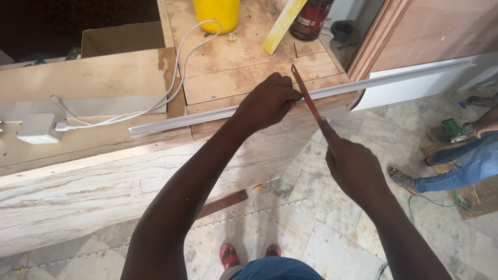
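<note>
A long white plastic strip (171,123) lies along the edge of a plywood bench (249,72) and runs off to the upper right. My left hand (267,101) presses down on the strip near its middle, fingers curled over it. My right hand (353,163) grips a thin red hacksaw blade (306,93), index finger stretched along it. The blade slants up and to the left and meets the strip just right of my left hand.
On the bench stand a yellow bucket (217,13), a dark red can (310,19), a yellow stick (282,23), and a white cable (176,67) leading to a white adapter (39,128). Another person's jeans leg and sandalled foot (402,179) are at right. A perforated metal strip (244,215) lies on the tiled floor.
</note>
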